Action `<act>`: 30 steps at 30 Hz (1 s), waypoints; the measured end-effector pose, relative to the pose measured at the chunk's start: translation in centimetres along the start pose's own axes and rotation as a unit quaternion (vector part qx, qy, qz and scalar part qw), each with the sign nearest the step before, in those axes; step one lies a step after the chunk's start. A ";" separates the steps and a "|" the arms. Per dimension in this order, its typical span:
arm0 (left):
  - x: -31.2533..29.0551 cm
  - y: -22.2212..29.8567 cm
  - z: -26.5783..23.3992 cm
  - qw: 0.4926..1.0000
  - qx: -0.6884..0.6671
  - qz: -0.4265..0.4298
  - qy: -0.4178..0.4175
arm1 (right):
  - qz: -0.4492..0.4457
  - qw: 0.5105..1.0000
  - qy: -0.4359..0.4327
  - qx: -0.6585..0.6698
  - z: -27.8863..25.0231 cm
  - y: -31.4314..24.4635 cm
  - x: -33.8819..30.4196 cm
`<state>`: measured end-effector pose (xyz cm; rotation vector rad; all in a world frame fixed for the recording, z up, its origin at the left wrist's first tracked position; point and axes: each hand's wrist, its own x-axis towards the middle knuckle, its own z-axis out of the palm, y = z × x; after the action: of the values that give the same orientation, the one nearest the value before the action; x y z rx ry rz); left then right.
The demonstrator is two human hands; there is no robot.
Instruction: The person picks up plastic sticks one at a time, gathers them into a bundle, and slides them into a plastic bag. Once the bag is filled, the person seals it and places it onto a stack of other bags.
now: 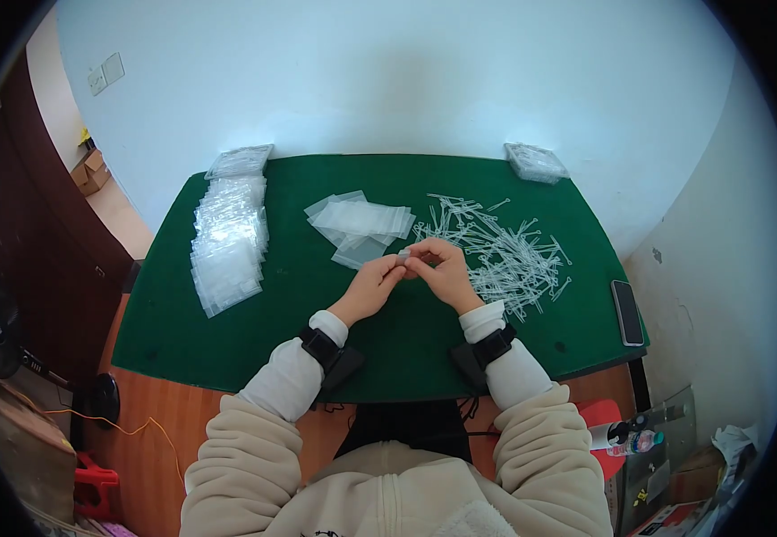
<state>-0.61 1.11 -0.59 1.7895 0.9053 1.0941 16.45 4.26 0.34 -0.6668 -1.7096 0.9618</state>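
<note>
Over the middle of the green table [406, 358], my left hand [372, 288] and my right hand [446, 274] meet at the fingertips. Both are closed in a pinch on something small and pale, mostly hidden by the fingers. Just beyond them lies a loose heap of clear, flat plastic bags [366, 217]. Beside my right hand spreads a tangled pile of thin, clear sticks [513, 268], several with a small ring at one end.
A long overlapping row of clear plastic packets [230, 237] runs down the table's left side. More packets [536, 163] are stacked at the back right. A phone [626, 313] lies by the right edge. The white wall [388, 80] stands behind the table.
</note>
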 end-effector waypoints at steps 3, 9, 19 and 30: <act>0.0 -0.7 -0.1 0.997 0.083 0.002 -0.004 | 0.044 0.998 -0.024 0.037 0.0 0.5 0.0; 0.2 -0.4 -0.1 0.999 0.033 -0.020 -0.015 | 0.076 0.995 -0.040 0.059 0.0 0.7 0.0; 0.1 0.0 -0.4 0.997 0.050 -0.049 -0.029 | 0.060 0.997 -0.042 0.030 0.2 0.6 -0.1; 0.3 -0.6 -0.5 0.998 0.046 -0.039 -0.036 | 0.065 0.996 -0.044 0.047 0.2 0.6 -0.1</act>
<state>-1.06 1.77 -0.88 1.8418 0.9874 0.9461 16.24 4.47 -0.29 -0.6897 -1.7029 1.1707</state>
